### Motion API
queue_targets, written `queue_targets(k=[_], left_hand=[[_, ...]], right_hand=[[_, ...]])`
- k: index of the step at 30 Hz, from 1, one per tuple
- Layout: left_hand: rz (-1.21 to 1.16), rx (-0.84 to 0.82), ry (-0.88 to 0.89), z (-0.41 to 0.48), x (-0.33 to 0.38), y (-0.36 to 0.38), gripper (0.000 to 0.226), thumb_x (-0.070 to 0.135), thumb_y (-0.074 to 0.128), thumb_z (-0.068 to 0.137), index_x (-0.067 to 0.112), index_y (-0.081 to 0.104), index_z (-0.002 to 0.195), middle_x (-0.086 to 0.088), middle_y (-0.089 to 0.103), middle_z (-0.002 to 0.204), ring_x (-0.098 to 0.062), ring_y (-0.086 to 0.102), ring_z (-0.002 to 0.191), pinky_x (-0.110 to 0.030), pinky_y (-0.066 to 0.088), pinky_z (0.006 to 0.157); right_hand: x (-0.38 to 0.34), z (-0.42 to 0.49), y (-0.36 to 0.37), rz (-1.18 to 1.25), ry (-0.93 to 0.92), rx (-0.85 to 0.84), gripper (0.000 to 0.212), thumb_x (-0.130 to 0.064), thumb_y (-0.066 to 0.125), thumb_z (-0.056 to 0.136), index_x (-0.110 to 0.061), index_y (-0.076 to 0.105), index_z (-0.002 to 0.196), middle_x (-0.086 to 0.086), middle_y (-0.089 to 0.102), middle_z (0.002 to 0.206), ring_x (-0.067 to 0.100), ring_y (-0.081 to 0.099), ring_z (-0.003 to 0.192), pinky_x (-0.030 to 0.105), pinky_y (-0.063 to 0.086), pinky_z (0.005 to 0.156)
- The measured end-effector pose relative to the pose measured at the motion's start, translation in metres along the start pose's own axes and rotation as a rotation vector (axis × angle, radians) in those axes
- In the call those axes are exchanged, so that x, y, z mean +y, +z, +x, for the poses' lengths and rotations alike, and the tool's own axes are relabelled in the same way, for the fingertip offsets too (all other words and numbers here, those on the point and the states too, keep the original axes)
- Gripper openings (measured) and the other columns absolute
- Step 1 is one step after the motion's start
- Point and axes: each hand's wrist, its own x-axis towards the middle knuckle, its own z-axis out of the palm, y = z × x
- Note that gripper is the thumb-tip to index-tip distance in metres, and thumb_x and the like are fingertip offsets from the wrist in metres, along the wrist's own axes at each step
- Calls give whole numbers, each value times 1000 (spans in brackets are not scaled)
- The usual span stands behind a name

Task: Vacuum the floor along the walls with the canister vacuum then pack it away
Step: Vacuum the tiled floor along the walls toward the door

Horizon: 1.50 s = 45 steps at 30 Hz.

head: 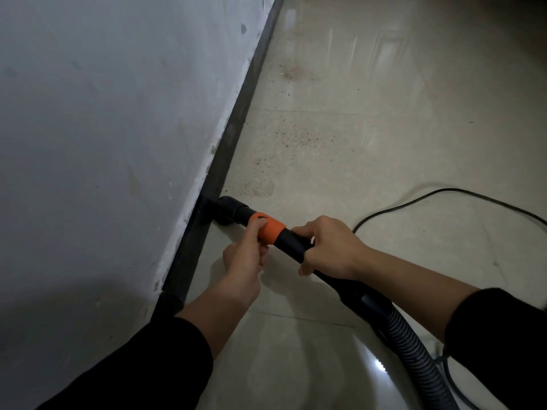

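Observation:
A black vacuum wand with an orange collar slants down to the floor, its black nozzle against the dark baseboard. My left hand pinches the orange collar, thumb on top. My right hand grips the wand just behind the collar. A ribbed grey hose runs from the wand's handle down to the lower right. The canister itself is out of view.
A pale grey wall fills the left. Beige floor tiles carry brown dirt specks along the baseboard ahead of the nozzle. A black power cord loops across the floor on the right.

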Motion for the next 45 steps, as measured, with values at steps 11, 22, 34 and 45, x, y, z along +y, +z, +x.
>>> queue_targets(k=[11,22,34,45], left_hand=[[-82,-95,-3,18,7,1,16,32,64,87,18,65,94,0,69,92,-10,63,86,-27,45,76],[-135,-104,19,37,17,11,39,30,60,88,8,64,120,-3,62,92,-12,57,77,-24,40,64],[-139,-117,27,50,15,22,45,32,59,85,8,62,123,-7,65,108,-19,61,100,-27,45,75],[-94,-152,17,35,9,44,35,31,59,87,12,64,115,-7,66,112,-20,61,102,-29,46,79]], right_hand=[[-3,11,20,-98,-65,134,14,-8,63,71,-10,58,83,8,55,73,19,48,59,25,28,47],[-5,30,22,-64,-69,179,10,-7,58,70,-11,52,77,3,48,69,14,40,53,27,26,48],[-7,30,20,-59,-52,219,32,-10,58,73,-24,30,65,-4,37,70,10,36,56,25,24,49],[6,10,9,-32,4,233,26,-9,58,72,-21,35,66,-1,42,71,14,40,57,26,31,51]])
